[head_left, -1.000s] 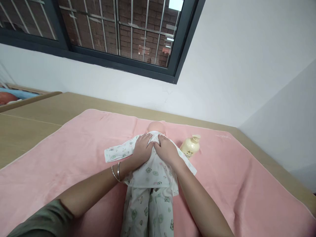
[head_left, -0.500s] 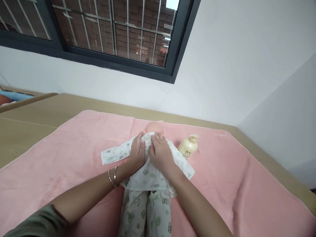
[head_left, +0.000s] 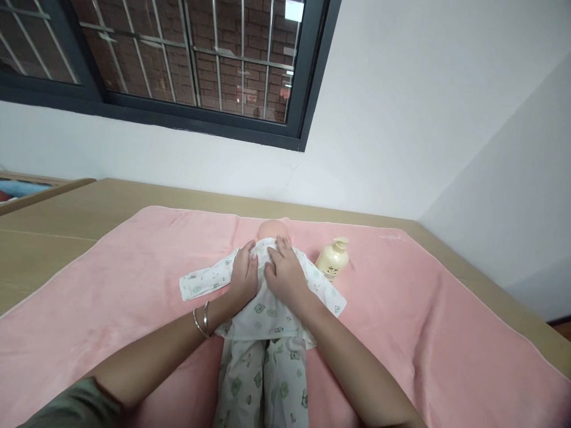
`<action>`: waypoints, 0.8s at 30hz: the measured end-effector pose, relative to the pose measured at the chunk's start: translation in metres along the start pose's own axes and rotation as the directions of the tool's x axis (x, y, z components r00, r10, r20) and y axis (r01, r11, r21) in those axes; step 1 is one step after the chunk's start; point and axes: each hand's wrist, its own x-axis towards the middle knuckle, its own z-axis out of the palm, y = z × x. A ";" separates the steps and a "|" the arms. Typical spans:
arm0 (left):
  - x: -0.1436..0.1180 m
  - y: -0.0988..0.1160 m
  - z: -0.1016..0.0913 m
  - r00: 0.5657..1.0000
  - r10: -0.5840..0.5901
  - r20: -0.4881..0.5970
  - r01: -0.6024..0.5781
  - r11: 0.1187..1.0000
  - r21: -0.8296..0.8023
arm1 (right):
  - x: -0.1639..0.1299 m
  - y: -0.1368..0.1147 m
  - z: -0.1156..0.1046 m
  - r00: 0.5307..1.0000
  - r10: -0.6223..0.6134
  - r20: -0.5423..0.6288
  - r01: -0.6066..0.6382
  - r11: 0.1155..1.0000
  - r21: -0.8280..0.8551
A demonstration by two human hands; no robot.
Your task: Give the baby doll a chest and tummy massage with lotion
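Observation:
A doll with a bald, skin-toned head (head_left: 273,229) lies stretched out, dressed in a white printed top (head_left: 266,318) and matching trousers (head_left: 285,380). My left hand (head_left: 244,273) rests along the left shoulder of the top, its fingers stretched toward the head and its thumb alongside. On the upper middle and right of the top lies my right hand (head_left: 288,270), flat with its fingers somewhat spread. Both palms face the cloth and are hidden. The sleeves reach out to either side. Which way the doll faces, I cannot tell.
A cream pump bottle (head_left: 333,258) stands tilted in view, just right of the doll's right sleeve. Under everything spreads a pink blanket (head_left: 379,333) on a wooden surface (head_left: 147,193). Behind it rise a white wall (head_left: 379,119) and a dark-framed window (head_left: 307,89) with bars.
The view has shifted slightly. My right hand's fingers are spread a little more on the top; my left hand keeps its place at the shoulder. Doll and bottle lie as before.

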 end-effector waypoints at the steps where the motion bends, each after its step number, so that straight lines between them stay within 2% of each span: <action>1: 0.001 0.001 0.000 1.000 -0.022 0.006 0.022 1.000 -0.019 | 0.000 0.000 -0.002 0.999 0.017 -0.028 -0.017 1.000 0.001; 3: 0.004 0.005 -0.001 0.997 -0.078 0.021 0.079 0.994 -0.070 | -0.001 -0.001 -0.006 0.998 0.045 -0.042 -0.046 0.999 -0.012; 4: 0.007 0.008 -0.002 0.993 -0.112 0.025 0.114 0.989 -0.099 | -0.002 -0.002 -0.007 0.999 0.049 -0.013 -0.050 0.998 -0.029; 8: 0.023 0.027 -0.004 0.972 -0.234 0.010 0.230 0.946 -0.230 | -0.008 -0.008 -0.021 0.973 0.048 0.228 -0.020 0.992 -0.125; 11: 0.035 0.052 -0.001 0.965 -0.261 0.036 0.255 0.891 -0.375 | -0.012 -0.013 -0.052 0.926 0.049 0.373 0.007 0.989 -0.146; 13: 0.040 0.073 0.005 0.940 -0.301 0.159 0.338 0.779 -0.528 | -0.013 -0.014 -0.080 0.928 0.052 0.370 -0.003 0.991 -0.133; 14: 0.041 0.084 0.010 0.906 -0.330 0.265 0.423 0.677 -0.602 | -0.014 -0.012 -0.094 0.942 0.068 0.329 -0.024 0.991 -0.135; 15: 0.042 0.094 0.016 0.849 -0.351 0.395 0.528 0.555 -0.643 | -0.014 -0.009 -0.107 0.956 0.095 0.277 -0.057 0.988 -0.142; 17: 0.043 0.113 0.029 0.688 -0.372 0.623 0.725 0.310 -0.615 | -0.012 0.000 -0.126 0.973 0.174 0.151 -0.149 0.975 -0.163; 19: 0.046 0.128 0.044 0.541 -0.369 0.756 0.835 0.128 -0.536 | -0.009 0.013 -0.137 0.965 0.262 0.031 -0.251 0.948 -0.194; 20: 0.047 0.133 0.052 0.496 -0.370 0.786 0.857 0.067 -0.510 | -0.008 0.019 -0.139 0.953 0.303 -0.012 -0.298 0.930 -0.213; 22: 0.051 0.140 0.065 0.458 -0.383 0.802 0.867 -0.007 -0.499 | -0.004 0.031 -0.137 0.932 0.360 -0.043 -0.358 0.897 -0.259; 24: 0.055 0.144 0.076 0.460 -0.400 0.793 0.855 -0.044 -0.517 | 0.000 0.038 -0.132 0.924 0.382 -0.011 -0.366 0.877 -0.312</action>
